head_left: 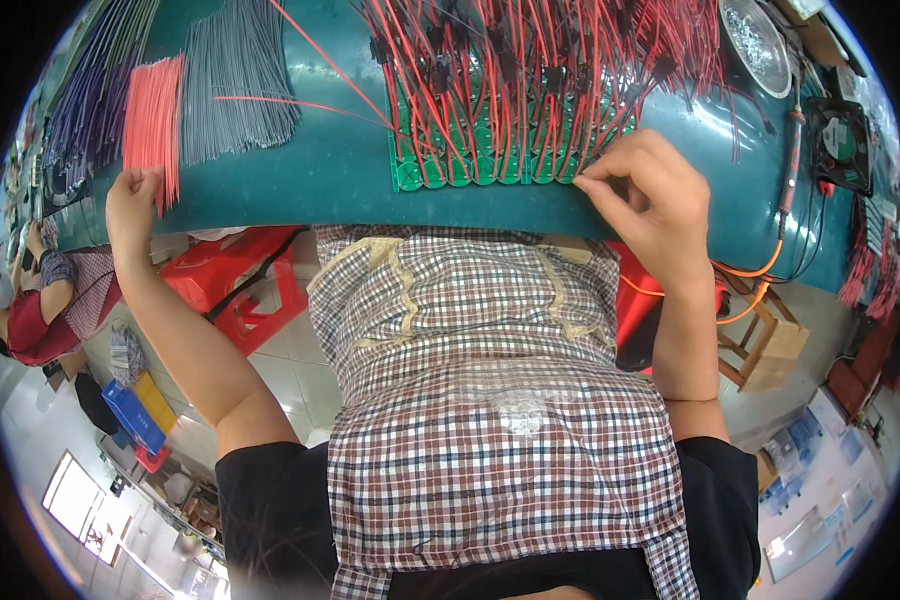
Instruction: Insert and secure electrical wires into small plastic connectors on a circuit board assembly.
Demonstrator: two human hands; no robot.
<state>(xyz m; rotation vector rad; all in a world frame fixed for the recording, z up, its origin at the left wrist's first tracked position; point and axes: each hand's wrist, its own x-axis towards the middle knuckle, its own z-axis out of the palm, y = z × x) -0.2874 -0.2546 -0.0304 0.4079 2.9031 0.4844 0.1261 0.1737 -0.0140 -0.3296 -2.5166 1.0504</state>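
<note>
My left hand (135, 205) is closed in a pinch at the lower end of a bundle of red wires (153, 115), its fingertips on the wire ends. Over the right front corner of a panel of round green circuit boards (485, 170), my right hand (655, 195) pinches thumb and forefinger together; what is between them is too small to make out. Many red and black wires (500, 60) rise from the boards and lie toward the far side. Two loose red wires (305, 103) stretch left from the panel.
Grey wires (235, 90) and dark purple wires (95, 110) lie at the far left of the green mat (320, 195). On the right are a metal dish (757, 48), a soldering iron (792, 160) with an orange cable, and a black fan (838, 143). A red stool (240, 285) stands below the mat.
</note>
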